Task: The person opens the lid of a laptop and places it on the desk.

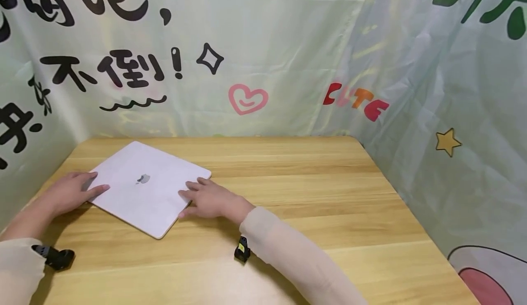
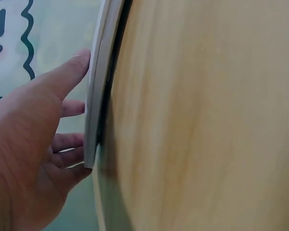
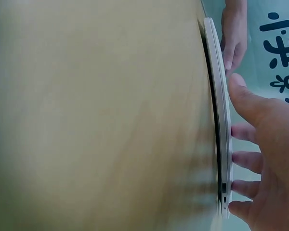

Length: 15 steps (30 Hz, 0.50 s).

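A closed silver laptop (image 1: 142, 190) with a dark apple logo lies at an angle on the left part of the wooden table. At its left corner is my left hand (image 1: 72, 190), thumb on the lid and fingers along the edge. From the other side, my right hand (image 1: 210, 200) touches the lid near the right edge with its fingers spread. In the right wrist view, the fingertips (image 3: 244, 161) meet the lid above the side ports. The left wrist view has the laptop's thin edge (image 2: 98, 86) right beside the thumb and fingers.
The wooden table (image 1: 309, 213) stretches to the right of the laptop. Printed cloth (image 1: 288, 44) with lettering, a heart and a star hangs behind and at both sides. Small black devices (image 1: 59, 258) are worn at both wrists, below light sleeves (image 1: 296, 254).
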Each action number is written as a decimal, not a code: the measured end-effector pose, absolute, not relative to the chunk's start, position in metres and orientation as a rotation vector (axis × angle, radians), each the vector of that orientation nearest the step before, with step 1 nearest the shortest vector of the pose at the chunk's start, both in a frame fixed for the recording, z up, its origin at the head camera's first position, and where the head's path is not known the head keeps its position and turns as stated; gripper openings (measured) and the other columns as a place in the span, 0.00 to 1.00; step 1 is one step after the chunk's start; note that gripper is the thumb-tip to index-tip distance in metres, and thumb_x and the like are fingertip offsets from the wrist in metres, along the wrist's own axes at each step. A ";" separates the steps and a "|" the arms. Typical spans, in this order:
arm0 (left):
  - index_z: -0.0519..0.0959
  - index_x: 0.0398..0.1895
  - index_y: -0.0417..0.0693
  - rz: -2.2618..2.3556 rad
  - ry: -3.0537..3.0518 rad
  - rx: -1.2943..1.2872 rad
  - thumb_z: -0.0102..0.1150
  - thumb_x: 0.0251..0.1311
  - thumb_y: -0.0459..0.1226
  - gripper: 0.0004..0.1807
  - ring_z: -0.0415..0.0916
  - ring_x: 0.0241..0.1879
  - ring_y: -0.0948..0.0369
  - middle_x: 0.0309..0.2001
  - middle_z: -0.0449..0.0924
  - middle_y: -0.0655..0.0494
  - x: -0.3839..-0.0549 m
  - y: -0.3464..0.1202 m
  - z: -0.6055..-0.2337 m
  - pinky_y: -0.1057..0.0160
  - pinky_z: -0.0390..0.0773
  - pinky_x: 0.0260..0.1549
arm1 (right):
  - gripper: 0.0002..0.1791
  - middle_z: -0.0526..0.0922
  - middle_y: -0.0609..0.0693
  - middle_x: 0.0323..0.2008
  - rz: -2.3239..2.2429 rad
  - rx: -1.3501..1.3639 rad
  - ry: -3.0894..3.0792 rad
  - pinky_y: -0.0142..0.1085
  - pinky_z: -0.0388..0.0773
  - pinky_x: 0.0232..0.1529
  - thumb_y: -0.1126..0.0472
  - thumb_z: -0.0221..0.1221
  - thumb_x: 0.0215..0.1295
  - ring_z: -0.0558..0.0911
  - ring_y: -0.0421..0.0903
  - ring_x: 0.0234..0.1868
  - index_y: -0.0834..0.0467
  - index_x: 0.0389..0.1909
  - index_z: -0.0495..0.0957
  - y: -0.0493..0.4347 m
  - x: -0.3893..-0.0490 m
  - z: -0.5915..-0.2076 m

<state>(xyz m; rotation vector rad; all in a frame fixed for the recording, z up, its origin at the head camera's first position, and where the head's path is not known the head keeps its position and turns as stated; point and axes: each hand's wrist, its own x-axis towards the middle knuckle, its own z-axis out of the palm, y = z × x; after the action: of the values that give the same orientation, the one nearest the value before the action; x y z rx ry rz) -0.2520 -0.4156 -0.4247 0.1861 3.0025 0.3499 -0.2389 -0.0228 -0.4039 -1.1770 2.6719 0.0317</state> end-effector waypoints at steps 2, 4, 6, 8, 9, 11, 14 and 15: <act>0.58 0.64 0.16 0.340 2.993 0.203 0.46 0.66 0.64 0.53 0.52 0.57 0.23 0.58 0.54 0.11 -0.248 -0.415 -0.425 0.25 0.55 0.54 | 0.41 0.50 0.45 0.76 0.029 -1.178 2.667 0.39 0.42 0.74 0.27 0.39 0.66 0.49 0.51 0.76 0.40 0.76 0.53 -0.019 -0.239 -0.405; 0.58 0.64 0.16 0.351 2.973 0.212 0.48 0.66 0.64 0.53 0.53 0.56 0.23 0.57 0.54 0.11 -0.245 -0.414 -0.424 0.24 0.56 0.53 | 0.40 0.50 0.43 0.76 0.027 -1.173 2.662 0.42 0.44 0.74 0.27 0.39 0.66 0.49 0.51 0.76 0.39 0.76 0.53 -0.015 -0.240 -0.406; 0.58 0.64 0.17 0.367 2.962 0.227 0.49 0.65 0.63 0.52 0.54 0.56 0.23 0.56 0.55 0.12 -0.242 -0.413 -0.424 0.24 0.57 0.52 | 0.40 0.49 0.43 0.77 0.030 -1.183 2.661 0.46 0.45 0.74 0.27 0.39 0.66 0.49 0.51 0.76 0.37 0.76 0.52 -0.010 -0.240 -0.407; 0.59 0.64 0.17 0.381 2.956 0.247 0.51 0.65 0.62 0.52 0.54 0.56 0.23 0.56 0.55 0.12 -0.241 -0.413 -0.423 0.25 0.57 0.52 | 0.40 0.48 0.42 0.77 0.035 -1.192 2.661 0.48 0.45 0.74 0.27 0.39 0.66 0.48 0.51 0.76 0.37 0.76 0.51 -0.005 -0.241 -0.409; 0.59 0.64 0.17 0.388 2.953 0.257 0.52 0.65 0.62 0.52 0.55 0.56 0.23 0.57 0.56 0.12 -0.240 -0.412 -0.423 0.25 0.58 0.52 | 0.40 0.48 0.42 0.77 0.043 -1.197 2.663 0.49 0.45 0.74 0.26 0.39 0.66 0.48 0.51 0.76 0.36 0.76 0.51 -0.003 -0.241 -0.409; 0.59 0.64 0.17 0.388 2.950 0.285 0.54 0.64 0.61 0.52 0.55 0.57 0.23 0.58 0.56 0.12 -0.239 -0.411 -0.422 0.26 0.58 0.53 | 0.40 0.48 0.42 0.77 0.054 -1.211 2.665 0.50 0.45 0.74 0.26 0.39 0.66 0.48 0.51 0.76 0.36 0.76 0.51 0.002 -0.241 -0.409; 0.58 0.65 0.18 0.381 2.932 0.317 0.56 0.62 0.61 0.52 0.55 0.58 0.22 0.60 0.56 0.13 -0.236 -0.408 -0.420 0.27 0.59 0.53 | 0.40 0.48 0.42 0.77 0.071 -1.224 2.655 0.50 0.45 0.74 0.26 0.38 0.66 0.48 0.50 0.76 0.36 0.77 0.51 0.009 -0.241 -0.408; 0.59 0.65 0.18 0.377 2.929 0.332 0.57 0.62 0.61 0.52 0.56 0.58 0.22 0.60 0.57 0.14 -0.235 -0.408 -0.420 0.28 0.59 0.53 | 0.40 0.48 0.42 0.77 0.075 -1.228 2.650 0.50 0.45 0.74 0.26 0.38 0.66 0.48 0.50 0.76 0.36 0.77 0.51 0.011 -0.240 -0.408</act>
<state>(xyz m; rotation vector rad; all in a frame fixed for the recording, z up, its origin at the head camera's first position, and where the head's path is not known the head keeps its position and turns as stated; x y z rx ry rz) -0.2351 -0.4080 -0.4198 0.3322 2.9286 0.3767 -0.2403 0.0110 -0.4084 -1.2278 2.6503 0.0746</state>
